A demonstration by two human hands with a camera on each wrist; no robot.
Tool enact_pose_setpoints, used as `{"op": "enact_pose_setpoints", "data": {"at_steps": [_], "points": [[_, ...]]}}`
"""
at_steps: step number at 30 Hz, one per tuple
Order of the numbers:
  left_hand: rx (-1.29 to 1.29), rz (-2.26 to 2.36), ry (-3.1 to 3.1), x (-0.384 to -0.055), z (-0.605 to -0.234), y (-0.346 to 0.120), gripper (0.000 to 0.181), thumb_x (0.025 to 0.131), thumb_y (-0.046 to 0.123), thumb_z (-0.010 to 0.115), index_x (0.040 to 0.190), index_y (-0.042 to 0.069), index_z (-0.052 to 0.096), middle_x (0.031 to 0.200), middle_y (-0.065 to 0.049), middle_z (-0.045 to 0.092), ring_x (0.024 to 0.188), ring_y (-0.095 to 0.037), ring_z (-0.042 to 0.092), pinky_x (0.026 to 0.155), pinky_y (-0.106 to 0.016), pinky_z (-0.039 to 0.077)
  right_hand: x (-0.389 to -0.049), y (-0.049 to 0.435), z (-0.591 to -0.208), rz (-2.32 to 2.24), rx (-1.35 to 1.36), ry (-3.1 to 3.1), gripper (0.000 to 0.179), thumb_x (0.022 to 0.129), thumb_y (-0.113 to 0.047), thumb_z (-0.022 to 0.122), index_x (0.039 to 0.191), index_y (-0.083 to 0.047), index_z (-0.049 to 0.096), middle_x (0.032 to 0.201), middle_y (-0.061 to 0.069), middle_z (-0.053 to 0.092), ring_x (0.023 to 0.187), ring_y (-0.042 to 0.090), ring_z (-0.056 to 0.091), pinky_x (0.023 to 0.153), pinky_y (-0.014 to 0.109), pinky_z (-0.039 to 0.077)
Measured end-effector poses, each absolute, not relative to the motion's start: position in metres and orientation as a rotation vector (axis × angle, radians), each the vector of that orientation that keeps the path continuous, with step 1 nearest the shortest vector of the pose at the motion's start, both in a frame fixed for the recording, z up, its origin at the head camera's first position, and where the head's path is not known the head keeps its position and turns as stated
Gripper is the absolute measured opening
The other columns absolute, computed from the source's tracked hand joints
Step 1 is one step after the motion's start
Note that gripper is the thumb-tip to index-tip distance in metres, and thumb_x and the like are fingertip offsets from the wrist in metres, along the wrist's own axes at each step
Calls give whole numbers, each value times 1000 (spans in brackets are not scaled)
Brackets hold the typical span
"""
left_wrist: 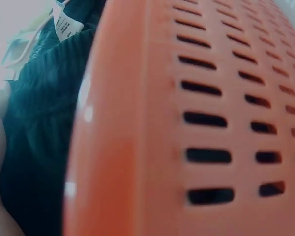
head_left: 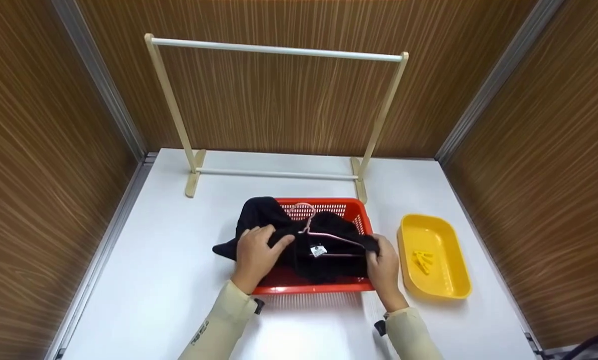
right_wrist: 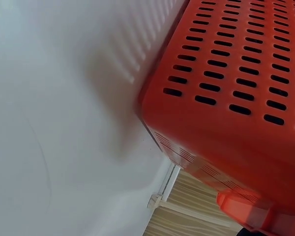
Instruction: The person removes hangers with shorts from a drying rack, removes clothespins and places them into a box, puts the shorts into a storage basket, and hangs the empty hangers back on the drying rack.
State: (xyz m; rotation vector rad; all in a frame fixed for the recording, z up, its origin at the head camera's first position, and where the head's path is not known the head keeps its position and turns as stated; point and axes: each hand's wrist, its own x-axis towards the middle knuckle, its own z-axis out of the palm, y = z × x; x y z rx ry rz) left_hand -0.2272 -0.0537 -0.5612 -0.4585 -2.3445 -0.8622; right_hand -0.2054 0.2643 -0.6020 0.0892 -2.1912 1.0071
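A black garment (head_left: 278,252) with a gathered waistband lies over the red basket (head_left: 319,288), part of it spilling past the basket's left side. Inside its opening sits a pink hanger (head_left: 336,237), hook pointing away from the person, beside a white label (head_left: 318,251). My left hand (head_left: 255,255) grips the waistband left of the hook, thumb on top. The right hand (head_left: 385,265) pinches the garment's edge at the hanger's right end. In the left wrist view, the garment's gathers (left_wrist: 39,113) show beside the basket rim. Only the basket's outside (right_wrist: 221,113) fills the right wrist view.
Behind the basket stands a wooden rack (head_left: 381,115) with a white top bar (head_left: 278,49). To the right is a yellow tray (head_left: 444,250) holding yellow clothespins (head_left: 422,261). Wood-patterned walls enclose the white table (head_left: 143,260).
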Motion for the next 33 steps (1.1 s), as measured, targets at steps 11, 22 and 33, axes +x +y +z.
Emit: {"op": "enact_pose_setpoints", "data": {"at_steps": [11, 22, 33], "points": [[-545, -875, -2233, -228, -565, -62, 67, 90, 66, 66, 63, 16, 31, 62, 10, 20, 51, -8, 25, 50, -25, 22, -205, 289, -579, 1032, 195, -2326, 27, 89, 10, 62, 112, 0, 72, 105, 16, 75, 97, 31, 71, 91, 37, 52], [-657, -917, -2179, -227, -563, -75, 70, 92, 70, 61, 61, 16, 30, 62, 12, 18, 51, -5, 22, 52, -22, 15, -208, 319, -566, 1071, 192, -2419, 34, 88, 16, 60, 112, -4, 74, 103, 13, 76, 91, 25, 69, 84, 31, 53], [-697, -997, -2135, -228, -566, -80, 71, 92, 70, 59, 60, 14, 29, 62, 11, 18, 52, -5, 22, 53, -22, 16, -211, 342, -554, 1800, 116, -2546, 29, 95, 10, 54, 119, 6, 71, 107, 6, 75, 89, 11, 68, 83, 21, 54]]}}
